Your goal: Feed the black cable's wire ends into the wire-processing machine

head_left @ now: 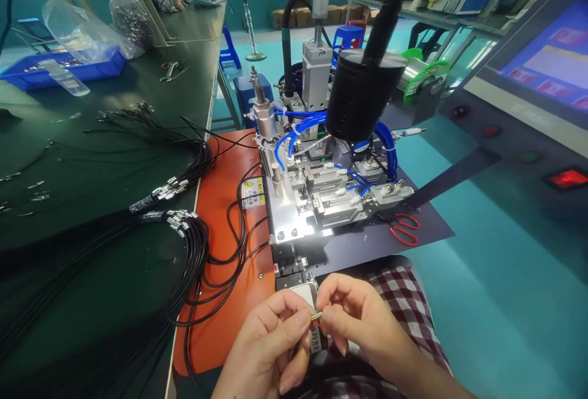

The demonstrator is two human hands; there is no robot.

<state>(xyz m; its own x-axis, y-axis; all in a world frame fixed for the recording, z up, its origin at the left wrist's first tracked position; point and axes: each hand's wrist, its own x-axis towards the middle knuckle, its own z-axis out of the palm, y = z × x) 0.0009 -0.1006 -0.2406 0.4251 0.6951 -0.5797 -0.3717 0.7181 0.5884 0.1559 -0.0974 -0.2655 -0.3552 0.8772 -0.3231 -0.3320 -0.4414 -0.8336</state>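
Low in the view, my left hand point(273, 341) pinches one end of some thin coloured wires point(316, 315) between thumb and forefinger. My right hand point(361, 319) closes its thumb and forefinger on the other side of the same wires. A red strand shows just below the fingertips. Whatever the wires run into is hidden by the fingers. Both hands are above my lap, close to the front of a metal bench machine point(294, 221) with blue air tubes point(307, 122). A pale device with a printed label point(315, 339) lies partly covered beneath the hands.
Bundles of black cables point(197, 258) with metal ends lie on the dark green table point(114, 276) and orange board point(229, 341). Red-handled scissors point(407, 230) rest right of the machine. A blue tray point(103, 67), a solder-like wire spool point(425, 77) and a tilted screen point(551, 49) stand around.
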